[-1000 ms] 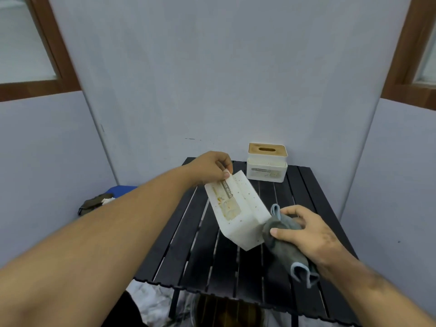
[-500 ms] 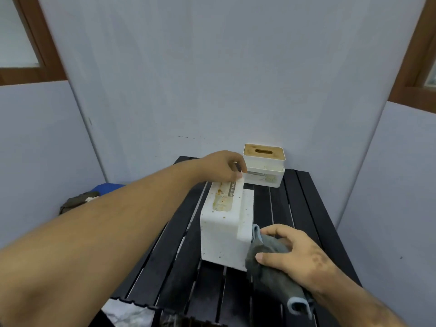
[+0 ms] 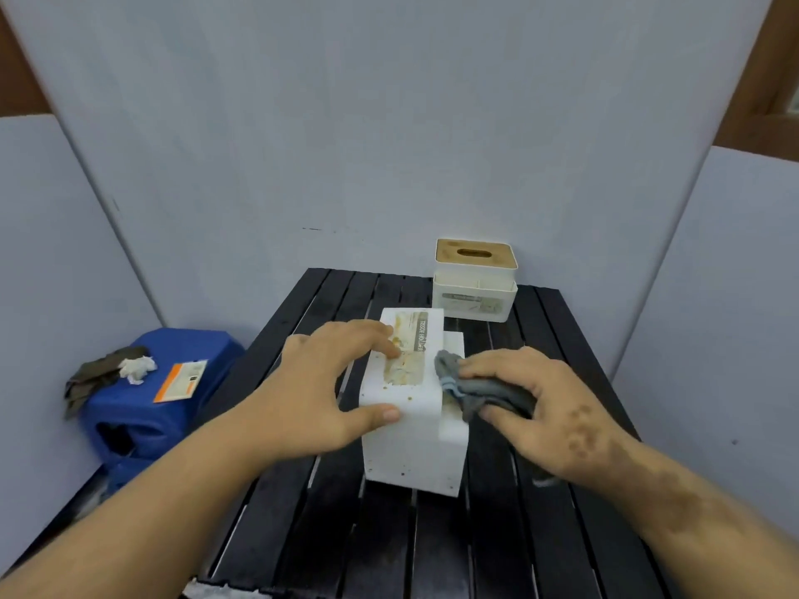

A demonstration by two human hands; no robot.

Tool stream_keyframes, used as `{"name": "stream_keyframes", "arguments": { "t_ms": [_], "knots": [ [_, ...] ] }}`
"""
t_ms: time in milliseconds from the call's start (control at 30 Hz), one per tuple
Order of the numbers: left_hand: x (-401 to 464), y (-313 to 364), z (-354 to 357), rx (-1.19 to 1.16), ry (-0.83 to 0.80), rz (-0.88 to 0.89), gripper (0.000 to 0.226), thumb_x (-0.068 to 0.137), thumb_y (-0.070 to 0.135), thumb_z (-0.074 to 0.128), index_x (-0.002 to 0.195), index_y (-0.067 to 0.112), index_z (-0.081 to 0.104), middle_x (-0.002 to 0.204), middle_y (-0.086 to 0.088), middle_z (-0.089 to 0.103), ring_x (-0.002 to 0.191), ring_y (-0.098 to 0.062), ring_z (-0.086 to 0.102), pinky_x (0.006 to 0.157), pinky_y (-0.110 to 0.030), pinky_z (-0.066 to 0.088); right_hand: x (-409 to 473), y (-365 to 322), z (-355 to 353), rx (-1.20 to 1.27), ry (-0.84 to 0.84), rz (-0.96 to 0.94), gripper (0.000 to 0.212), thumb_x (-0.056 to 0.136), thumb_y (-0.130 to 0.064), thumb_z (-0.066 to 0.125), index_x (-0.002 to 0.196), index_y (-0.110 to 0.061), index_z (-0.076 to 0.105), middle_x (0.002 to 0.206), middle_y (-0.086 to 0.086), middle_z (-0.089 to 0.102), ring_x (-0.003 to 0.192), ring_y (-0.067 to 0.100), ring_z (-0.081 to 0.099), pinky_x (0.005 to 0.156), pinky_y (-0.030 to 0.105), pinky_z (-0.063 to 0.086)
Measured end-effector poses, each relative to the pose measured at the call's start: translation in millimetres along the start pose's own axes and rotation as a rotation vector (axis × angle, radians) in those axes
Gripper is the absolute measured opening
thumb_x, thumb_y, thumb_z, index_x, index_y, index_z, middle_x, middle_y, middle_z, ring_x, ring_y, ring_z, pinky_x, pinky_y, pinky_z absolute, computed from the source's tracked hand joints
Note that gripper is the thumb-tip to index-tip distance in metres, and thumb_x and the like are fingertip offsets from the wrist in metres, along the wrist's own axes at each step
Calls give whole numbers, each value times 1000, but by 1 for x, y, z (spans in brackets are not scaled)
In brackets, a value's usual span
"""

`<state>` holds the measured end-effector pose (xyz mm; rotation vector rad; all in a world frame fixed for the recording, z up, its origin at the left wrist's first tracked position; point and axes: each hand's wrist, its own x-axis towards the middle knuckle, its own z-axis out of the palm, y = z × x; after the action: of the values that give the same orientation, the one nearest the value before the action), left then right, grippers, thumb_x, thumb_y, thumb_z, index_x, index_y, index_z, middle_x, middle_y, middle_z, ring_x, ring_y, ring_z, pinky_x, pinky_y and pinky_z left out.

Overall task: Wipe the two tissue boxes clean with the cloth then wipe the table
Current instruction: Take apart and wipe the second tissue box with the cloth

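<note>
Two hands work at the nearer white tissue box (image 3: 410, 443) on the black slatted table (image 3: 540, 555): the left hand (image 3: 320, 395) grips its top, thumb on the near edge. Just right, the right hand (image 3: 549, 408) clutches a grey cloth (image 3: 480, 389) against the box's right side. Beyond both hands stands the second tissue box (image 3: 474, 281).
</note>
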<state>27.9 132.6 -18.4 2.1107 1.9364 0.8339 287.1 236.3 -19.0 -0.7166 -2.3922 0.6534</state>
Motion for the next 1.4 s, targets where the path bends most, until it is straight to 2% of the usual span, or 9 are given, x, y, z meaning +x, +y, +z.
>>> {"name": "stream_keyframes", "arguments": {
  "t_ms": [133,267,433,600,767,867,1100,1233,1400],
  "knots": [
    [1,-7,1,-62,31,15,61,68,70,69,123,48,54,144,37,42,138,12,32,116,-48,28,23,6,-4,-357,-181,-251,49,76,-6,55,110,-37,74,124,-26,65,85,20,49,74,34,50],
    [4,-10,2,-87,27,29,61,68,71,71,122,46,57,146,32,44,140,6,36,115,-52,31,39,3,-7,-606,-232,-410,55,75,-1,63,114,-39,71,121,-18,62,90,22,51,72,39,50],
    [5,-14,3,-85,42,46,60,66,72,70,119,46,59,144,34,45,139,8,36,112,-39,26,17,7,3,118,147,34,36,75,-12,84,100,-34,71,100,-12,72,96,9,68,84,33,58],
    [6,-17,4,-91,59,49,60,64,71,71,118,45,60,143,34,46,137,8,38,108,-37,27,9,-3,20,498,262,254,36,66,1,87,93,-18,74,91,2,76,87,17,74,82,36,61],
    [4,-17,7,-98,71,61,58,66,68,71,118,45,59,144,32,47,138,4,40,112,-48,30,6,-10,7,275,28,94,38,65,-11,90,96,-27,78,96,-6,74,91,18,72,77,31,60],
    [6,-15,9,-132,61,67,55,69,65,74,117,41,62,144,26,49,139,-2,43,112,-54,34,14,-4,11,175,132,117,38,64,-20,90,95,-37,76,93,-10,69,90,13,68,73,25,57],
    [0,-6,13,-82,102,42,57,69,68,66,119,42,60,145,29,47,135,4,43,108,-39,27,7,-21,4,214,42,175,34,61,-16,94,86,-32,75,88,-6,73,82,10,70,71,24,58],
    [0,-1,16,-42,106,45,53,71,66,64,116,40,59,145,28,47,132,5,44,103,-38,29,12,-19,14,279,205,268,32,66,-12,91,85,-27,71,86,-6,73,81,10,70,72,26,60],
    [-3,2,19,-45,113,38,53,71,66,61,117,40,59,147,29,44,129,9,43,101,-35,29,5,-22,-8,236,-39,222,34,64,-13,92,88,-27,71,86,-7,74,80,13,71,72,31,61]
  ]
}}
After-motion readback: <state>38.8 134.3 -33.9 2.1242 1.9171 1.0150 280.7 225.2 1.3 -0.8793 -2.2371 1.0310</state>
